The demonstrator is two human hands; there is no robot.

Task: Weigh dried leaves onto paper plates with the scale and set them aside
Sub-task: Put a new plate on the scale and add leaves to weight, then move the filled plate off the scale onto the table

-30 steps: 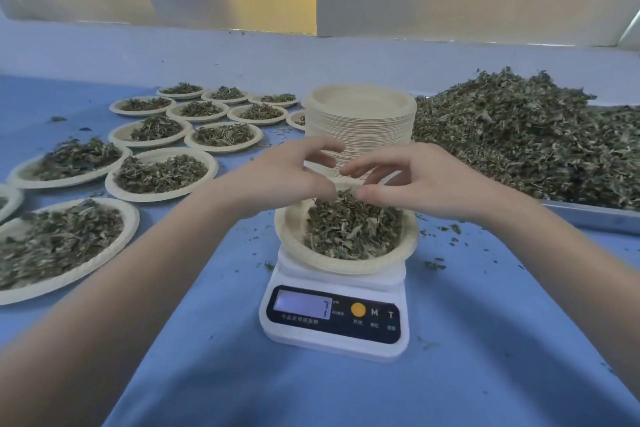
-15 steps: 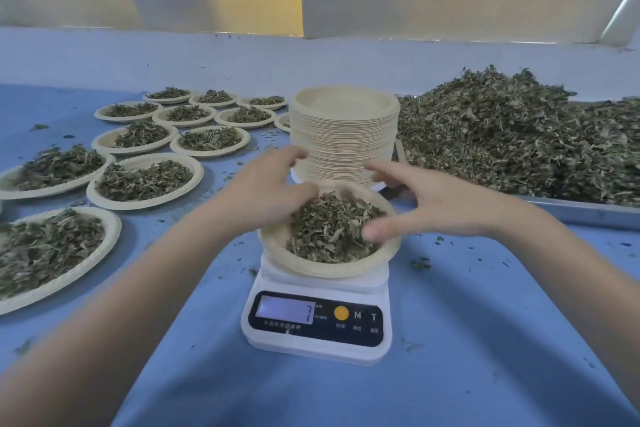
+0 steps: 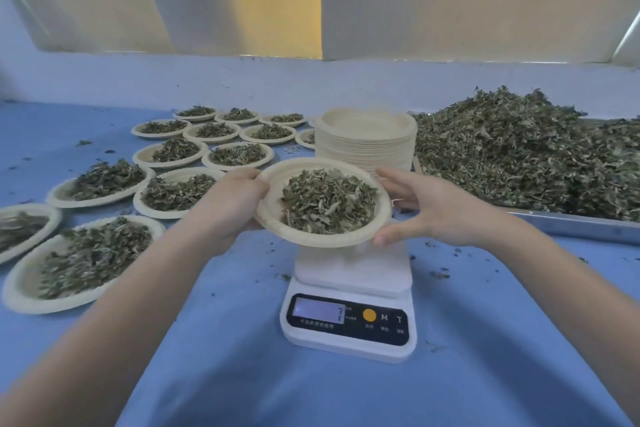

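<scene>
Both hands lift leaf-filled plate point(image 3: 270, 218) (scale point(image 3: 349, 305) below).

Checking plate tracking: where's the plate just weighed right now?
Head view, centre: the filled plate is held above the scale, between the left hand and right hand, in front of the empty plate stack.

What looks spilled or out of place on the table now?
Loose leaf crumbs lie scattered on the blue cloth around the scale, beside the big leaf pile. The plate that both hands hold seems lifted off the scale and tilted. Nothing looks damaged.
</scene>
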